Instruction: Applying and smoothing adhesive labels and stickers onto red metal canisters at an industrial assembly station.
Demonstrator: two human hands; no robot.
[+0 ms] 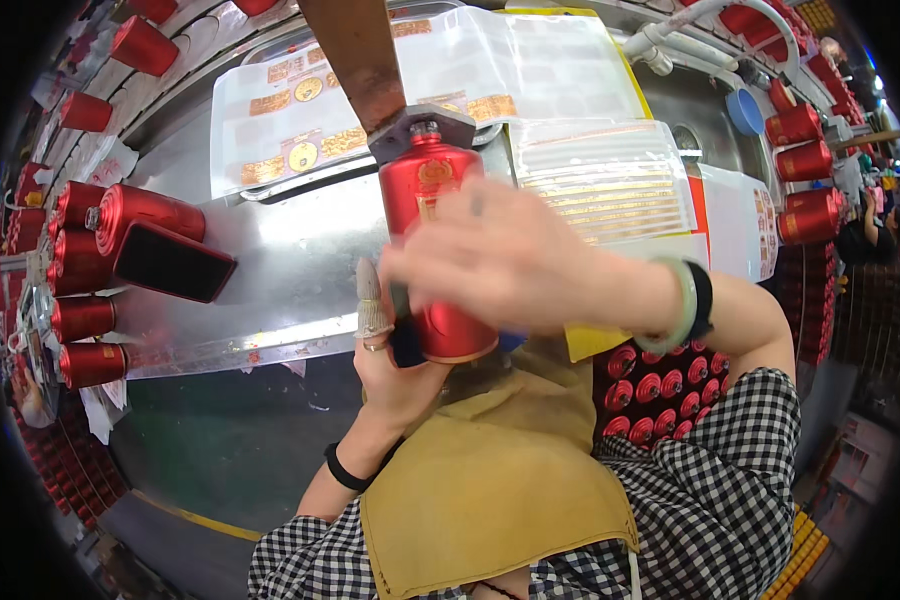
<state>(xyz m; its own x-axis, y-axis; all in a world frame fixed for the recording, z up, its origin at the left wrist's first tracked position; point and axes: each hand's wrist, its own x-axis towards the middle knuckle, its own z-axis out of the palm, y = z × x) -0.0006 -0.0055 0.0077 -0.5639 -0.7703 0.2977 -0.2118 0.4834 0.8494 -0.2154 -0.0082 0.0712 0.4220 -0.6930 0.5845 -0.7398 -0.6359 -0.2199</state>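
Observation:
A shiny red bottle (440, 335) with a gold emblem lies in front of me, its dark-threaded neck resting in a notched dark block (450, 122) at the end of a brown bar. My left hand (395, 375) grips the bottle's lower left side. Its thumb wears a pale finger cot and stands up beside the bottle; the other fingers are hidden beneath. Above the bottle's middle is my right hand (505, 255), smeared by motion, so its finger pose and any contact are unclear. Sheets of gold decals (305, 155) lie behind the bottle, with a gold-striped sheet (610, 180) to its right.
A dark phone (175, 262) leans against a red bottle (150, 218) at the left, among several more. Red bottles (810, 160) also line the right side near a blue cup (744, 111) and a white pipe (660, 40). Several bottles (670, 385) stand below my right forearm.

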